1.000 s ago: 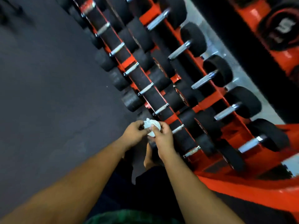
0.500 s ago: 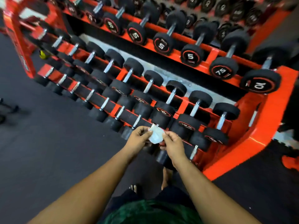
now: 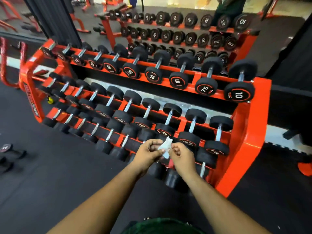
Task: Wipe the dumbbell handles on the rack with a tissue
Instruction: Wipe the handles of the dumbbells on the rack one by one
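- Left hand [image 3: 148, 152]: fingers curled, thumb and fingertips pinching one side of a small white tissue [image 3: 165, 146].
- Right hand [image 3: 181, 155]: fingers curled, pinching the other side of the same tissue. Both hands are held just above the front edge of the orange dumbbell rack [image 3: 248, 132], over its lowest tier.
- The tissue is crumpled between the two hands and touches no handle — no wiping contact is made at this moment.
- Nearest chrome handles: the lowest-tier handle [image 3: 202, 169] just right of the right hand, and the middle-tier handle [image 3: 192, 124] behind it.
- Risk: the tissue is small and thin; pulled from both sides it could tear, leaving too little to wrap a handle.
- Risk: a loose pinch could drop it onto the dark floor mat [image 3: 50, 174] or between the dumbbell heads.
- Risk: the handles sit close between rubber heads, so knuckles may catch and the wipe may cover only part of each bar.
- Risk: with many handles on three tiers, one tissue is likely to soil or shred before the end.
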Action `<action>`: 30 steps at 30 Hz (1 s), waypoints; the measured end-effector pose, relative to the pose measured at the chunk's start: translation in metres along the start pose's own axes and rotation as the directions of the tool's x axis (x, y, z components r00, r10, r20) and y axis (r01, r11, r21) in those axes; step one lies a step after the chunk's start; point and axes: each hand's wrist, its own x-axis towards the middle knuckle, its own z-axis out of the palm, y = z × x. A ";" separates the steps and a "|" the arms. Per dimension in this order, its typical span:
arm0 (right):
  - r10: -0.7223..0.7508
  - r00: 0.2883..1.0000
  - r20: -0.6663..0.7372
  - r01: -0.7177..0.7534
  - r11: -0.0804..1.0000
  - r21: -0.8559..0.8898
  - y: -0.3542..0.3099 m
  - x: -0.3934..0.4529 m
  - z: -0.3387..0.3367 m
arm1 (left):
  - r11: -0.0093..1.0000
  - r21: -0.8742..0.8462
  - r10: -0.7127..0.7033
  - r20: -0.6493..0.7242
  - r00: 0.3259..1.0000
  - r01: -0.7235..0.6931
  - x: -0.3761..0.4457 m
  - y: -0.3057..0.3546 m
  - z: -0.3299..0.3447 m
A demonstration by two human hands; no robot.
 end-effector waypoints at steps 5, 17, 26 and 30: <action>0.123 0.991 -0.049 -0.111 0.976 0.188 0.019 -0.003 -0.043 | 1.000 0.003 -0.008 -0.107 0.994 0.008 0.003 -0.002 0.036; 0.132 0.982 0.132 -0.146 0.984 0.102 0.040 0.012 -0.124 | 0.964 0.237 0.138 -0.062 0.988 -0.120 0.015 -0.010 0.112; 0.112 0.980 0.165 -0.073 0.971 -0.227 0.068 0.007 -0.105 | 0.994 -0.109 0.009 -0.124 0.992 -0.023 0.032 -0.005 0.090; 0.177 0.984 0.028 -0.179 0.983 0.048 0.039 0.017 -0.088 | 0.993 -0.104 -0.056 -0.028 0.998 0.053 0.040 -0.002 0.063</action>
